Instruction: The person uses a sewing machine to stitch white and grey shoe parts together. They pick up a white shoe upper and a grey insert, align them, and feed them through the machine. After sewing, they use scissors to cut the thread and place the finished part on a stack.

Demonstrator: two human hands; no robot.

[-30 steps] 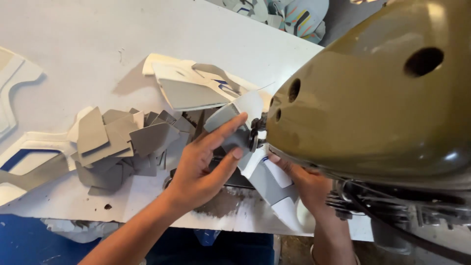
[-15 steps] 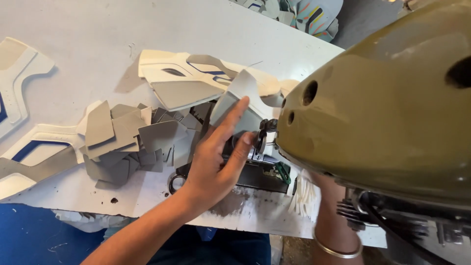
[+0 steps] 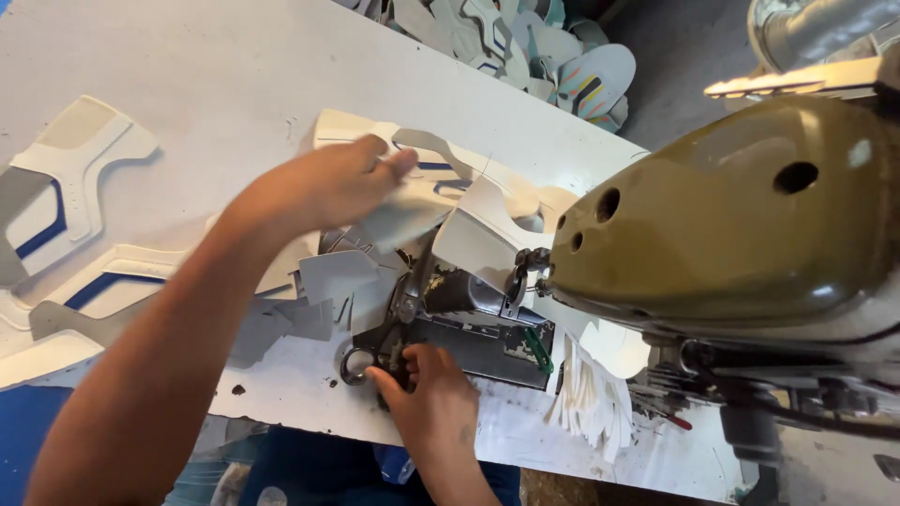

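The left hand [image 3: 323, 187] reaches across the white table [image 3: 187, 75] with its fingers curled. It pinches a pale cut piece [image 3: 412, 211] of shoe material by its top edge. That piece hangs just in front of the big olive-green sewing machine [image 3: 731, 225].

The right hand [image 3: 433, 398] is lower, near the front edge of the table. Its fingers are bent and rest on the handles of a pair of scissors [image 3: 389, 323]. The scissors lie on the table just beside the dark metal plate [image 3: 478, 342] under the machine.

Around the hands lie more grey cut pieces [image 3: 328, 276] in a loose pile. Long white-and-blue shoe parts [image 3: 56, 197] lie further left. A stack of thin white pieces [image 3: 591, 394] hangs off the table under the machine. Well apart, more colourful shoe parts [image 3: 562, 56] are heaped past the far edge.
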